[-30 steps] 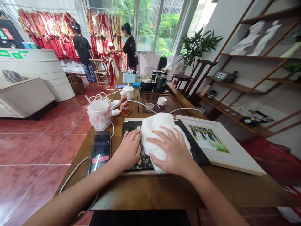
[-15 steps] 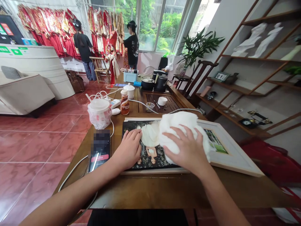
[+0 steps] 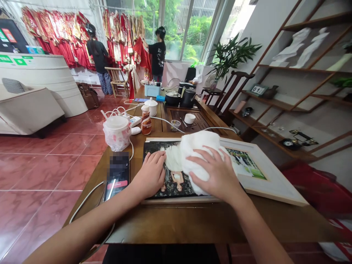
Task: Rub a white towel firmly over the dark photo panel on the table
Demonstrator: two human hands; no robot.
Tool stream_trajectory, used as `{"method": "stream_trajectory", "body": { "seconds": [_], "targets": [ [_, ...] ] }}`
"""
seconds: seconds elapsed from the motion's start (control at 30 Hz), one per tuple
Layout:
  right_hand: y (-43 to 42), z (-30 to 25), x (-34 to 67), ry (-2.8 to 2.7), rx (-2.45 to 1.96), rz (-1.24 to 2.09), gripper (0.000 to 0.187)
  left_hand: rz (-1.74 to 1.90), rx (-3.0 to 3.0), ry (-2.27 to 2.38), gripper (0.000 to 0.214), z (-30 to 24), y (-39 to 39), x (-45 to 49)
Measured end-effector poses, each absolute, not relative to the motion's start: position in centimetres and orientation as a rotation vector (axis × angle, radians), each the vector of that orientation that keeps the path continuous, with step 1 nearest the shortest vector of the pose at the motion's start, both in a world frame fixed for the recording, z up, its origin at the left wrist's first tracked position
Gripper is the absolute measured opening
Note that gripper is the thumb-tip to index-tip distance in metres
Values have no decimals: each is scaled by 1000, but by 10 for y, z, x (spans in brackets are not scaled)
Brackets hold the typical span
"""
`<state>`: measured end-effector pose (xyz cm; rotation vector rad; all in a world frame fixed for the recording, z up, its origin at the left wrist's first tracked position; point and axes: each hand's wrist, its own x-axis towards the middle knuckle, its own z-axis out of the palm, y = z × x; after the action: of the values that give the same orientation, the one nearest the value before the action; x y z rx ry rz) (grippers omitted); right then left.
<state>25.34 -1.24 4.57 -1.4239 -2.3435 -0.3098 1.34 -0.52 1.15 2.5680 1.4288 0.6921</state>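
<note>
A white fluffy cloth [image 3: 196, 157] is hiding the middle of a dark photo print [image 3: 176, 185] on the wooden table [image 3: 176, 220], the right hand [image 3: 214, 172] pressing down on it with fingers spread open, the left hand [image 3: 150, 174] resting nearly flat and empty on the print

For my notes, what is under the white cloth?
The white cloth lies on a framed photo; two figures show beside it, but the part beneath is hidden.

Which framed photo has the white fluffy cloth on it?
The dark photo in the thin pale frame, under the white fluffy cloth and right hand; the wide cream-framed photo to its right is uncovered.
</note>
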Motion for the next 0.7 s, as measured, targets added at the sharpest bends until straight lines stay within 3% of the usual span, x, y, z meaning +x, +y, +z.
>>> {"method": "stream_trajectory", "body": {
  "seconds": [0.2, 0.53, 0.7],
  "targets": [
    [-6, 42, 279, -2268, -1527, -469, 33, 688, 2565, 1433, 40, 11, -6, 13],
    [-25, 46, 194, -2395, -1315, -212, 39, 674, 2569, 1424, 33, 14, -6, 15],
    [-23, 46, 200, -2408, -1306, -197, 38, 679, 2572, 1424, 34, 14, -6, 14]
  ]
}}
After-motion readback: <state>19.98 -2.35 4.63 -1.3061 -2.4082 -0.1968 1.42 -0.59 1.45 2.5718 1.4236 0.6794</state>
